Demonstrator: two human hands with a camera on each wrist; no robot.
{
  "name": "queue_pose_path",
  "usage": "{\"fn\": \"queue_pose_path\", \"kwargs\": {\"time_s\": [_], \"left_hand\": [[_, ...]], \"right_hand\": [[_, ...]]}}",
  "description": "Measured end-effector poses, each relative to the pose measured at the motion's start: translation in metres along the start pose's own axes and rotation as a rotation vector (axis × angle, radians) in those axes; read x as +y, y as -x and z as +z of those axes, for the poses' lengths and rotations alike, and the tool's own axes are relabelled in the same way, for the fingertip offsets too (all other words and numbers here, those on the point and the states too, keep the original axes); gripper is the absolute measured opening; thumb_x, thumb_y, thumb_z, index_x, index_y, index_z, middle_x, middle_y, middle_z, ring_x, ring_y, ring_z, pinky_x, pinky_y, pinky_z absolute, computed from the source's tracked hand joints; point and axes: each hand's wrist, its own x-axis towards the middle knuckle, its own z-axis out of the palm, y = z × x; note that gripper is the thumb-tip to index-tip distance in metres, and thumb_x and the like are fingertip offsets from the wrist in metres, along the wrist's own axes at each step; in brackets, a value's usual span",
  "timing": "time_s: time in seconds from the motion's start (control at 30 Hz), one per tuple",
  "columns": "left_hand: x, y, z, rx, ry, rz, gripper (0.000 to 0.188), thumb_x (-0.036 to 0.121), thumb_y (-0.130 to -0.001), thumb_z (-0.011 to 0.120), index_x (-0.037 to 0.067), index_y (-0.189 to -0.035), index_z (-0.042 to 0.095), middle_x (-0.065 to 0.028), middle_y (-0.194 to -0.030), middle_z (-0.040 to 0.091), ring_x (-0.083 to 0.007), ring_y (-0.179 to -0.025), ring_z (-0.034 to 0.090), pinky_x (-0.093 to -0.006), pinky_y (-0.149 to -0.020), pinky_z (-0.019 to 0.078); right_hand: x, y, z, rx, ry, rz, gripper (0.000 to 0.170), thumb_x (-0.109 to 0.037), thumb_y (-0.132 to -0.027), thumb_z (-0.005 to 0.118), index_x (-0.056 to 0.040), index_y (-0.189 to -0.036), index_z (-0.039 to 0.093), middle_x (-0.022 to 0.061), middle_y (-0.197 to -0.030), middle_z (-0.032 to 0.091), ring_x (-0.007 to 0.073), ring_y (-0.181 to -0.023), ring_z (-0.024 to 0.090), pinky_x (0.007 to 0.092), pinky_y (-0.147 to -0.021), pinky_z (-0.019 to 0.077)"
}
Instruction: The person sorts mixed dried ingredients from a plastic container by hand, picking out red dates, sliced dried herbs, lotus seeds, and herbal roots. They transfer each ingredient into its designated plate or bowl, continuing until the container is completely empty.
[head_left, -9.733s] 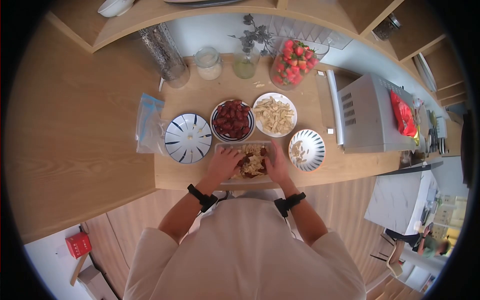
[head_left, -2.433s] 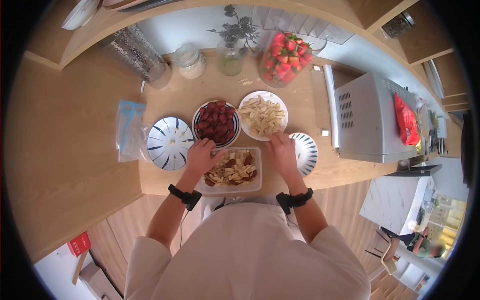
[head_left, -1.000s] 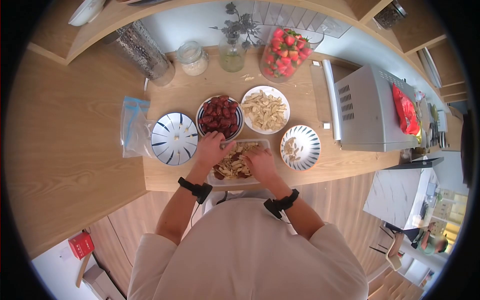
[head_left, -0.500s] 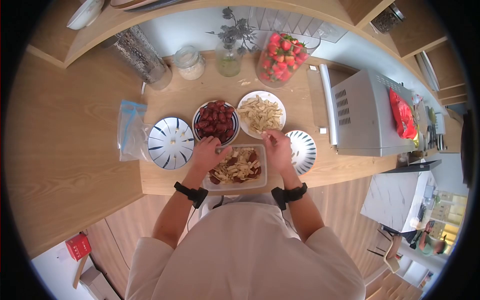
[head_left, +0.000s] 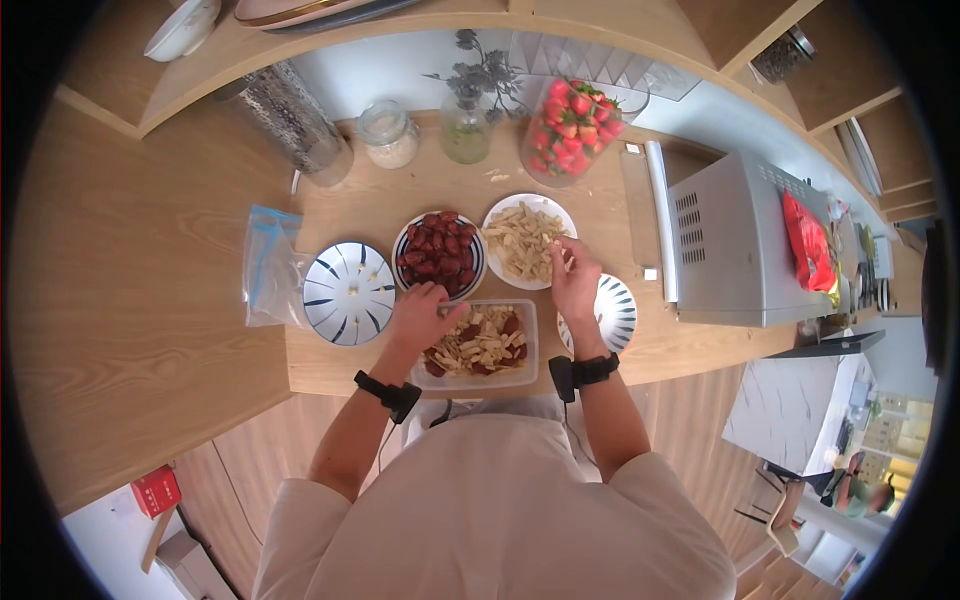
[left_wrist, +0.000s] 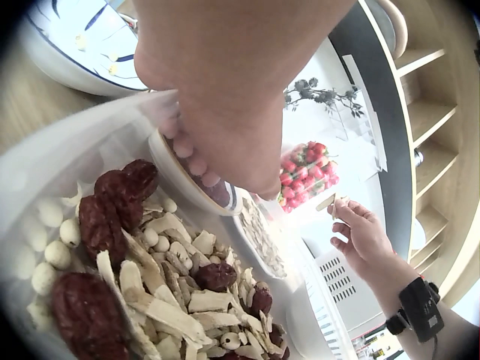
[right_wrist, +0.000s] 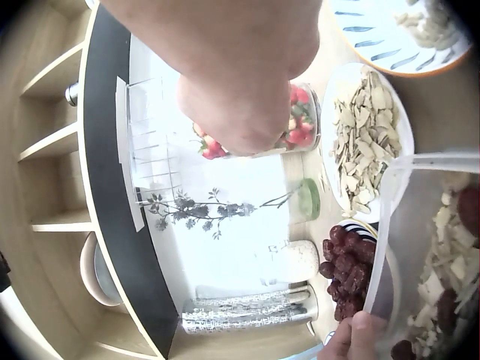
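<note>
My right hand [head_left: 577,285] is over the near right edge of the white plate [head_left: 571,222] of pale slices [head_left: 522,238]. In the left wrist view, the right hand [left_wrist: 365,241] pinches a pale slice [left_wrist: 325,202] between thumb and fingertips. The left hand [head_left: 416,320] rests at the upper left edge of a clear container [head_left: 533,345], beside the bowl of red dates [head_left: 436,250]. Its fingers are bent loosely, and the right wrist view shows fingers [right_wrist: 358,337] by the container's rim. Inside lie pale slices [left_wrist: 161,311], dates [left_wrist: 88,315] and round white pieces [left_wrist: 58,255].
To the left stand a striped bowl [head_left: 348,293] with small pale bits and a zip bag [head_left: 272,270]. Another striped bowl [head_left: 617,315] is by my right wrist. Behind are jars [head_left: 388,140], a vase [head_left: 465,135] and strawberries [head_left: 572,130]; a grey appliance [head_left: 740,240] stands right.
My right hand has gone from inside the container, up and right to the plate, and now pinches a slice farther right on it. The left hand has stayed near the container's upper left edge.
</note>
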Motion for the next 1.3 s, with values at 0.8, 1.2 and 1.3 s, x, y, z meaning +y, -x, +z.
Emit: {"fn": "queue_pose_path", "kwargs": {"time_s": [0.8,1.2,1.3], "left_hand": [[0.002,0.001,-0.001,0.035,0.005,0.018,0.035,0.041,-0.082,0.075,0.007,-0.082,0.065,-0.0098,-0.084,0.063,-0.0326,-0.083,0.063,-0.0435,-0.075,0.0508],[0.003,0.001,-0.002,0.048,0.001,0.026,0.036,0.041,-0.082,0.075,0.006,-0.082,0.065,-0.0104,-0.085,0.064,-0.0329,-0.085,0.063,-0.0429,-0.075,0.0515],[0.004,0.000,-0.002,0.045,0.003,0.026,0.037,0.042,-0.082,0.075,0.006,-0.082,0.065,-0.0104,-0.085,0.064,-0.0331,-0.085,0.063,-0.0430,-0.075,0.0516]], "right_hand": [[0.028,-0.008,0.016,-0.123,0.261,0.014,0.013,-0.014,-0.093,0.062,-0.0050,-0.100,0.069,0.0194,-0.091,0.070,0.0395,-0.084,0.066,0.0479,-0.073,0.0530],[0.046,-0.010,0.028,-0.241,0.341,-0.042,0.008,-0.014,-0.089,0.065,-0.0114,-0.096,0.069,0.0058,-0.103,0.069,0.0284,-0.104,0.062,0.0489,-0.086,0.0465],[0.033,-0.007,0.024,-0.230,0.407,-0.111,0.005,-0.006,-0.087,0.066,-0.0060,-0.090,0.069,0.0139,-0.095,0.069,0.0340,-0.090,0.065,0.0439,-0.078,0.0528]]}}
